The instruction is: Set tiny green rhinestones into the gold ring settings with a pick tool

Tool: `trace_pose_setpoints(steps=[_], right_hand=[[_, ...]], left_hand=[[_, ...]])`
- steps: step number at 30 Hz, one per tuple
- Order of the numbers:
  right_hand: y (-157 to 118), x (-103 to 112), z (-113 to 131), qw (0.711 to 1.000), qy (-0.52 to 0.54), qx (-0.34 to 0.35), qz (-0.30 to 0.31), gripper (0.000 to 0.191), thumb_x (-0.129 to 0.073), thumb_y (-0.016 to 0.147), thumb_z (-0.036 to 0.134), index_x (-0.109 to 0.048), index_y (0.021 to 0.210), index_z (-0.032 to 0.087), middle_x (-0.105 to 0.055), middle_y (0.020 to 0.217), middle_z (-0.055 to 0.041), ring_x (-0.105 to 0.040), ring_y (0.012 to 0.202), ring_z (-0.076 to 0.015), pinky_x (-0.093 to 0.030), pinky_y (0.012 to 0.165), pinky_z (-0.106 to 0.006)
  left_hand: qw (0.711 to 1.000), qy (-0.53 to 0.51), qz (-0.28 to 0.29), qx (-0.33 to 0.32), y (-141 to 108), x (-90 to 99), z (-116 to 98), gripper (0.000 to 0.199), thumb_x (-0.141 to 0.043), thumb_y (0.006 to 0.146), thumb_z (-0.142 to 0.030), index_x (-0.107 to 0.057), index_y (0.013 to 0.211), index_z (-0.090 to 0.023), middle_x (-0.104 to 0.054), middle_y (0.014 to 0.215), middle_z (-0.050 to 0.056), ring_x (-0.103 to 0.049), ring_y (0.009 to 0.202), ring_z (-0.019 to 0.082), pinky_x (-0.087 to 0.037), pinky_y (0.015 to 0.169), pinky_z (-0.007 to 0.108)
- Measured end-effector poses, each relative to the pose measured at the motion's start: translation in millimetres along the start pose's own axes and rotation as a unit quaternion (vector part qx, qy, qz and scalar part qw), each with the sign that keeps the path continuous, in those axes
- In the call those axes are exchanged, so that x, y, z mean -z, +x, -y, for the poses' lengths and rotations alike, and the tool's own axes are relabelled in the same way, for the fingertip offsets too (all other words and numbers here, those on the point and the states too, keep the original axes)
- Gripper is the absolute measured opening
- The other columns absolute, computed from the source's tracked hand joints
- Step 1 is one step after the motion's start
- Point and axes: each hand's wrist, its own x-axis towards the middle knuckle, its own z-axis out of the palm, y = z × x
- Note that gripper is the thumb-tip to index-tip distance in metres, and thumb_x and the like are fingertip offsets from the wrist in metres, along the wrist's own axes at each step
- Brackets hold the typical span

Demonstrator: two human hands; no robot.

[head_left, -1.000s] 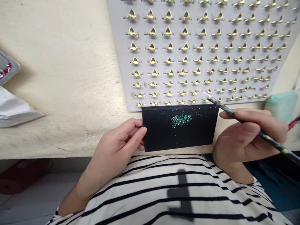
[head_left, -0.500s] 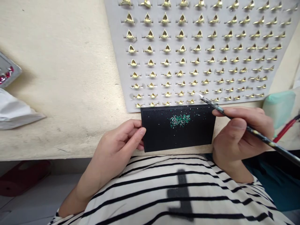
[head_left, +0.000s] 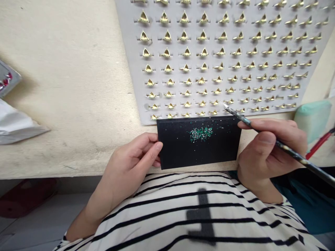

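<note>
Pinching pick (head_left: 290, 152) in right hand (head_left: 267, 150), left (head_left: 128, 165) bracing tray (head_left: 199, 151).

- The left hand (head_left: 131, 162) grips the left edge of a black rectangular plate (head_left: 199, 150), which rests on the tabletop (head_left: 70, 97).
- Tiny green and clear stones (head_left: 201, 134) lie heaped on the plate, with a few scattered around them.
- The right hand (head_left: 272, 150) holds a slim speckled stick (head_left: 290, 150) like a pen, its white tip just above a gold setting.
- Rows of gold triangular settings (head_left: 184, 52) stand in a grey board (head_left: 131, 69), just beyond the plate.
- A tray of red stones (head_left: 6, 80) and a white paper packet (head_left: 18, 125) lie far left.
</note>
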Motion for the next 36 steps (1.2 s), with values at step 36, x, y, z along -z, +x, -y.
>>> trace_pose_setpoints(steps=[36], right_hand=[[-2.4,12.6,-5.4,0.989,-0.100,0.096,0.056,0.019,-0.047,0.088,0.029,-0.066,0.092,0.029,-0.070,0.082,0.0081,-0.064,0.074,-0.0115,-0.037,0.080,-0.040]], left_hand=[[1.000,-0.003,-0.006,-0.003,-0.6,0.2,-1.4,0.014,-0.056,0.097,-0.041,-0.062,0.091,-0.030,-0.064,0.065,-0.013,-0.067,0.060,0.002,-0.048,0.058,0.006]])
